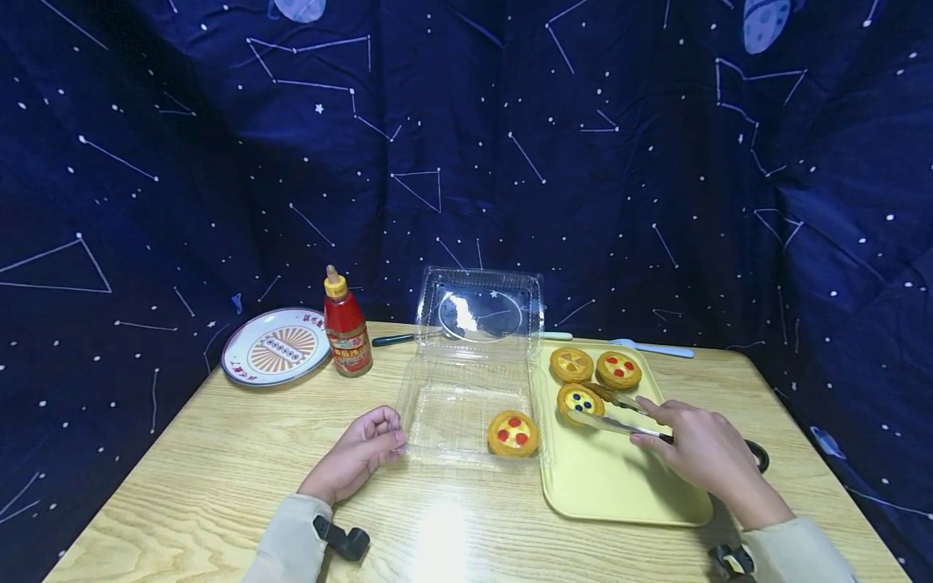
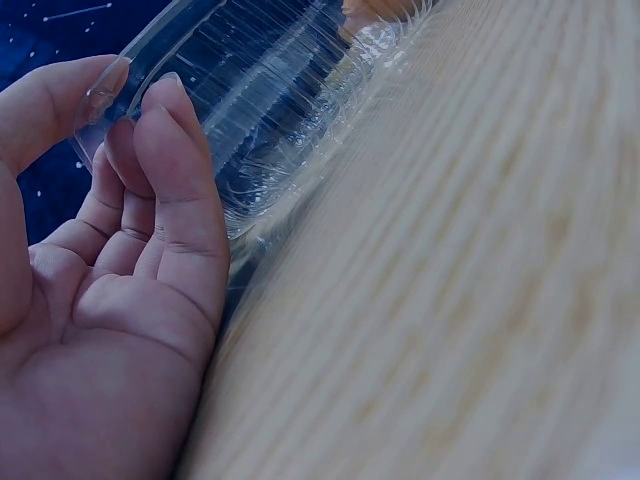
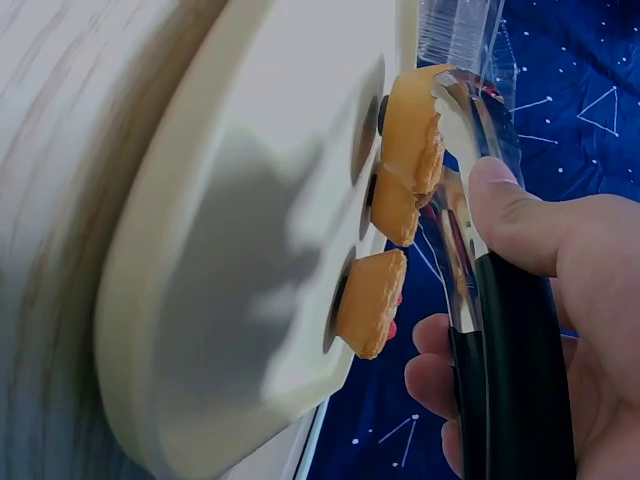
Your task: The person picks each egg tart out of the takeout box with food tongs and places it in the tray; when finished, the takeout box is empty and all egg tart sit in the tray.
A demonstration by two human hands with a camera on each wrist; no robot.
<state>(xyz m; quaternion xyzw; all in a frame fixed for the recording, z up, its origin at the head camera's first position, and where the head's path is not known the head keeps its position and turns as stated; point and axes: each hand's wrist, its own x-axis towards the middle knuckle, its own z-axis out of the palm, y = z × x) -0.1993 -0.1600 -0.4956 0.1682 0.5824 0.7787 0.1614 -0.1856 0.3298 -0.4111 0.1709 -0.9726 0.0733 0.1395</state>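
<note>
- Your right hand (image 1: 703,449) has its grip closed round the black handles of the tongs (image 1: 619,413), thumb on top and fingers curled under, over the yellow tray (image 1: 619,494).
- The tong tips straddle the blue-dotted tart (image 1: 579,399), one arm along each side of it; from the right wrist view the metal lies against the tart's (image 3: 412,130) edge.
- That tart sits on the tray's near-left part, just in front of the plain tart (image 1: 571,363) and the red-dotted tart (image 1: 619,369), all three close together.
- Your left hand (image 1: 357,457) rests on the tabletop (image 1: 219,470) with its grip loosely curled; the fingertips (image 2: 165,130) and thumb touch the near-left corner of the clear box (image 1: 452,405), whose rim lies between them.
- The box stands open, lid (image 1: 481,312) upright at the back, just left of the tray.
- One boxed tart (image 1: 513,433) with red dots lies in the box's near-right corner.
- Farther left stand a sauce bottle (image 1: 346,334) and a patterned plate (image 1: 275,346), side by side.
- Behind the box and tray lie a dark-handled utensil (image 1: 397,338) and a pale fork (image 1: 652,347).
</note>
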